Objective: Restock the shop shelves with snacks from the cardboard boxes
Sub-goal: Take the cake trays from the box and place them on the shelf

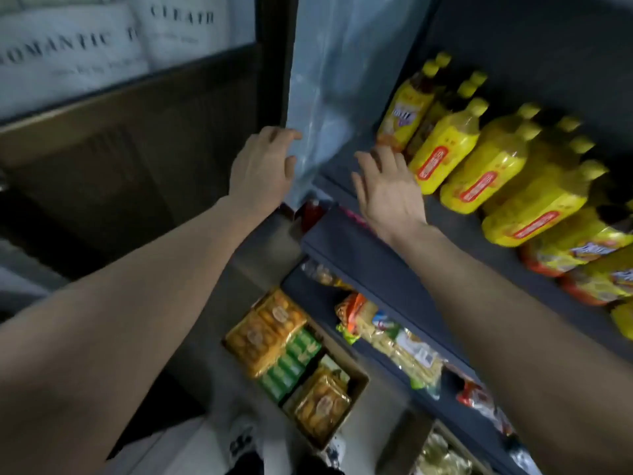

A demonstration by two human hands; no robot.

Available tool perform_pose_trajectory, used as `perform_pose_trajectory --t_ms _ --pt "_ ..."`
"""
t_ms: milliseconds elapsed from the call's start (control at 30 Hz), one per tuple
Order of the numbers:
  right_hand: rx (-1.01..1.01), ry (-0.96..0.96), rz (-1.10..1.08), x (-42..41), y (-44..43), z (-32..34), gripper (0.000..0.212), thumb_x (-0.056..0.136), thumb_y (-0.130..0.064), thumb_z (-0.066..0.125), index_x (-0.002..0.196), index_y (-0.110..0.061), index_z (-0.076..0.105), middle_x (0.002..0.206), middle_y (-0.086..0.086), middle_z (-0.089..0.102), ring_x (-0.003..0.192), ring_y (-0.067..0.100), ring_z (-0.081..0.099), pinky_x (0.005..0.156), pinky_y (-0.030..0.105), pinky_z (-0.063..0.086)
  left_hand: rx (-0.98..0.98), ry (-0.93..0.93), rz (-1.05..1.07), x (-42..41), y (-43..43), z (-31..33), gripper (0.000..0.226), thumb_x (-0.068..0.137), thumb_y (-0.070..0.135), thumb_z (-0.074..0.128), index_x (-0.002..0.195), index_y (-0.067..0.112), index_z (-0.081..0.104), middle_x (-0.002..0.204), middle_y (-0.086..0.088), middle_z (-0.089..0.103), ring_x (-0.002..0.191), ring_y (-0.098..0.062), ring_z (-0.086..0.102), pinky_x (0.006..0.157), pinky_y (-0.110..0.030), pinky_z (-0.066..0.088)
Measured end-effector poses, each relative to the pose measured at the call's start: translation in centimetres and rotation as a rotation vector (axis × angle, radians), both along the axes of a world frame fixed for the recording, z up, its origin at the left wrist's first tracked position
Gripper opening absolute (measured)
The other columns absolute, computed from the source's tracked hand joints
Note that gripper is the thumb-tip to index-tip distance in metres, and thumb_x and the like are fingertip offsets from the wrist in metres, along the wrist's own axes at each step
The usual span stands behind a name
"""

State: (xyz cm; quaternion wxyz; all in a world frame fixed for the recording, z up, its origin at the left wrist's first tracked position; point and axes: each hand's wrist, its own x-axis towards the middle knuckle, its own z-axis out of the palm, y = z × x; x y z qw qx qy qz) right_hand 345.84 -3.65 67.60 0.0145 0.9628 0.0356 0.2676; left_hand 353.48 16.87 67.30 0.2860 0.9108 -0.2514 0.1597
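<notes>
- Seemed between packs: saw left hand [263, 166] and right hand [387, 192] empty, fingers [390, 159] spread, beside yellow bottles [479, 166].
- Spotted snacks [267, 332] far below fingers, in cardboard box [359, 380].
- Probably needed a reach down next.

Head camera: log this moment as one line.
left hand: on shelf side panel | right hand: open, beside yellow bottles | cardboard box: snacks inside
</notes>
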Motion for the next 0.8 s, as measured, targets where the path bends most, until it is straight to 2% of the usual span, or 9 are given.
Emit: perform_pose_trajectory --t_ms 167,267,333,433,567,700,800 --pt "0.104 0.303 -0.021 -5.2 0.2 -16.0 0.037 0.101 -0.029 0.039 0.124 -0.010 0.059 0.117 0.017 0.057 0.096 0.037 0.055 0.076 0.047 0.052 0.064 0.333 0.082 -4.4 0.9 -15.6 0.036 0.098 0.020 0.052 0.134 0.017 0.053 0.128 -0.011 0.057 0.113 -0.031 0.057 0.090 -0.042 0.048" --pt "0.185 0.489 -0.062 -8.3 0.3 -24.8 0.041 0.099 -0.035 0.034 0.124 -0.013 0.058 0.117 0.013 0.056 0.099 0.033 0.057 0.069 0.045 0.056 0.158 0.548 0.126 -8.4 1.4 -25.7 0.040 0.098 0.026 0.053 0.136 0.014 0.051 0.127 -0.011 0.058 0.112 -0.030 0.058 0.087 -0.038 0.047" --pt "0.196 0.557 -0.037 -9.7 0.4 -31.0 0.036 0.100 -0.031 0.039 0.124 -0.012 0.058 0.116 0.012 0.056 0.097 0.032 0.058 0.065 0.043 0.057 0.206 0.673 0.155 -10.7 1.9 -32.7 0.043 0.097 0.028 0.053 0.138 0.014 0.049 0.127 -0.009 0.057 0.109 -0.030 0.059 0.085 -0.039 0.049" --pt "0.195 0.701 -0.065 -11.5 0.3 -37.1 0.032 0.097 -0.029 0.048 0.125 -0.015 0.053 0.118 0.011 0.055 0.099 0.031 0.060 0.064 0.043 0.059 0.237 0.833 0.197 -13.7 3.1 -39.5 0.046 0.095 0.026 0.060 0.138 0.012 0.049 0.129 -0.012 0.055 0.113 -0.032 0.056 0.090 -0.040 0.046" --pt "0.164 0.871 -0.045 -11.4 -0.3 -47.2 0.045 0.099 -0.038 0.034 0.136 -0.016 0.047 0.128 0.010 0.050 0.109 0.032 0.057 0.082 0.047 0.056 0.309 0.915 0.232 -15.8 4.8 -49.4 0.052 0.089 0.024 0.068 0.135 0.007 0.052 0.123 -0.020 0.057 0.105 -0.039 0.059 0.088 -0.045 0.047" --pt "0.145 0.962 -0.026 -8.1 0.3 -55.6 0.047 0.099 -0.032 0.045 0.141 -0.009 0.045 0.135 0.020 0.052 0.116 0.039 0.055 0.088 0.050 0.054 0.301 0.989 0.296 -16.2 6.1 -57.3 0.061 0.088 0.030 0.070 0.140 0.009 0.046 0.126 -0.020 0.054 0.109 -0.036 0.058 0.091 -0.044 0.049" --pt "0.129 1.010 -0.010 -3.6 1.4 -61.1 0.052 0.102 -0.027 0.047 0.148 -0.007 0.034 0.142 0.020 0.042 0.124 0.039 0.047 0.099 0.049 0.047 0.285 1.049 0.361 -15.5 6.4 -62.1 0.071 0.089 0.035 0.068 0.145 0.006 0.037 0.131 -0.021 0.051 0.117 -0.033 0.053 0.096 -0.041 0.045"
